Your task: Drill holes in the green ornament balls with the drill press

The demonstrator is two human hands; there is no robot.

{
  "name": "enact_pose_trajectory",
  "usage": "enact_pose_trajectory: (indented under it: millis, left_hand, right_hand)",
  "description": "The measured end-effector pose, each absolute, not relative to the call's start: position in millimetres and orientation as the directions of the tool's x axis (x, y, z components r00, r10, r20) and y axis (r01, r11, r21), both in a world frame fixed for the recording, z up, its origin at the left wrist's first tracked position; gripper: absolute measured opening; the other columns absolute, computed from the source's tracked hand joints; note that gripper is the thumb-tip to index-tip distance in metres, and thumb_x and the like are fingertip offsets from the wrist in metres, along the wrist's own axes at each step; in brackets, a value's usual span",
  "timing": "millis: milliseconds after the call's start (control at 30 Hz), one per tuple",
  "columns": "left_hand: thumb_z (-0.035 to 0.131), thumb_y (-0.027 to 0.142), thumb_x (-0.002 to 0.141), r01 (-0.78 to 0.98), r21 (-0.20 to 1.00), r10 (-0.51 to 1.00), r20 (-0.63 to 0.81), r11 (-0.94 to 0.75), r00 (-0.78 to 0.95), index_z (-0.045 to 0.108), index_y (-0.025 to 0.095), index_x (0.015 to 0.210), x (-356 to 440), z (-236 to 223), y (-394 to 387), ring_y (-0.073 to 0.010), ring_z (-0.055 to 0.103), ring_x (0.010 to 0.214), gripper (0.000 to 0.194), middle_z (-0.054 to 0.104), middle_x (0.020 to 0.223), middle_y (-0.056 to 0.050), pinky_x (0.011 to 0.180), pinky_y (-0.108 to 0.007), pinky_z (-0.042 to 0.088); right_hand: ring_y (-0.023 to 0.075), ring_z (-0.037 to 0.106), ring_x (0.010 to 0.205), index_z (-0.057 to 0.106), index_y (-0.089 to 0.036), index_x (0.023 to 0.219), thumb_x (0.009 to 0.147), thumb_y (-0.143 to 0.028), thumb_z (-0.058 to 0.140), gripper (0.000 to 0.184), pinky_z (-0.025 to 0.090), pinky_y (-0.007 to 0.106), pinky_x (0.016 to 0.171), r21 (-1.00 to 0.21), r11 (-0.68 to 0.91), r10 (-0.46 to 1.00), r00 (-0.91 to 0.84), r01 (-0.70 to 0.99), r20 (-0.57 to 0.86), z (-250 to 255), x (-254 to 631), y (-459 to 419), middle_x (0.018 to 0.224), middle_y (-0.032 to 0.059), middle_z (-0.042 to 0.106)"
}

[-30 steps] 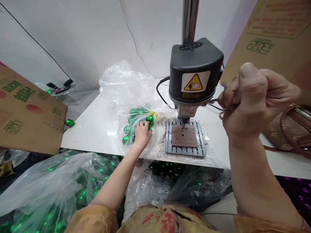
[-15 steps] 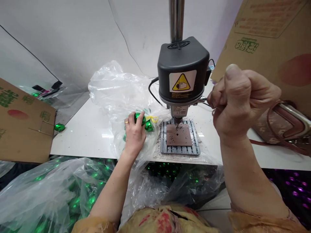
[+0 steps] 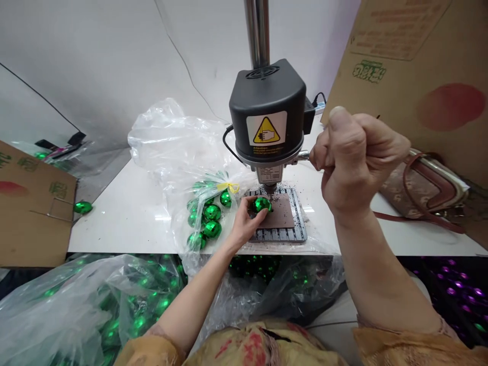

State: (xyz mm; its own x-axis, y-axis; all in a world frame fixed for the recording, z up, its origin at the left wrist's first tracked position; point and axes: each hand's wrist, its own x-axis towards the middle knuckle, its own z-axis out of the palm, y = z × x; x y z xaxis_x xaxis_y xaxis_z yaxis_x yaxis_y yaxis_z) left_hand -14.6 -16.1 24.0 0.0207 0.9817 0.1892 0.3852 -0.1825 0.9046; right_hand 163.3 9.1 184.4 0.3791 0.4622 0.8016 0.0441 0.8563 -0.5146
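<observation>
Between the thumb and fingers of my left hand is a shiny green faceted ball. It sits over the brown board on the slotted metal base, just under the chuck of a black bench drill. My right hand is closed around the drill's feed lever, whose grip the fingers hide. Left of the base, several more green balls lie on clear plastic sheeting, near a yellow tie.
Dark shavings are scattered over the board and base. Cardboard boxes flank the white table; a patterned bag rests at the right. Below the front edge are plastic bags of green balls and a heap of purple shiny balls.
My left hand has moved right from the pile of balls, bringing one green ball onto the board under the drill. My right hand stays on the lever. The view has shifted slightly.
</observation>
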Motion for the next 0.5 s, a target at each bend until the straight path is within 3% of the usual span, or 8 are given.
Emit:
enact_pose_trajectory:
  millis: [133, 267, 500]
  left_hand:
    - [0.063, 0.044, 0.089, 0.374, 0.905, 0.976, 0.152, -0.201, 0.156, 0.056, 0.024, 0.128, -23.4, 21.9, -5.9, -0.0186, 0.064, 0.101, 0.045, 0.068, 0.113, -0.005, 0.085, -0.03, 0.051]
    - [0.065, 0.044, 0.088, 0.383, 0.896, 0.972, 0.18, -0.225, 0.15, 0.056, 0.026, 0.129, -22.4, 14.9, -2.3, -0.0198, 0.063, 0.106, 0.046, 0.067, 0.118, -0.006, 0.092, -0.032, 0.05]
    - [0.077, 0.039, 0.077, 0.365, 0.896, 0.967, 0.223, -0.253, 0.122, 0.058, 0.023, 0.123, -12.3, 5.5, 5.7, -0.0226, 0.062, 0.111, 0.052, 0.066, 0.118, -0.007, 0.099, -0.038, 0.048]
  right_hand:
    - [0.0076, 0.03, 0.042, 0.032, -0.019, 0.051, 0.088, -0.037, 0.058, 0.048, 0.026, 0.032, 0.043, -0.536, 0.841, 0.477, 0.362, 0.077, 0.801, 184.3, 162.7, 6.4, 0.044, -0.0031, 0.031]
    - [0.01, 0.033, 0.045, 0.028, -0.02, 0.056, 0.092, -0.044, 0.048, 0.048, 0.03, 0.034, 0.048, -0.57, 0.796, 0.49, 0.337, 0.204, 0.804, 182.9, 162.6, 3.3, 0.047, -0.0013, 0.031]
    - [0.0116, 0.033, 0.048, 0.027, -0.021, 0.057, 0.091, -0.05, 0.047, 0.049, 0.031, 0.035, 0.05, -0.602, 0.769, 0.514, 0.351, 0.215, 0.783, 180.0, 163.1, 4.1, 0.049, -0.0003, 0.03]
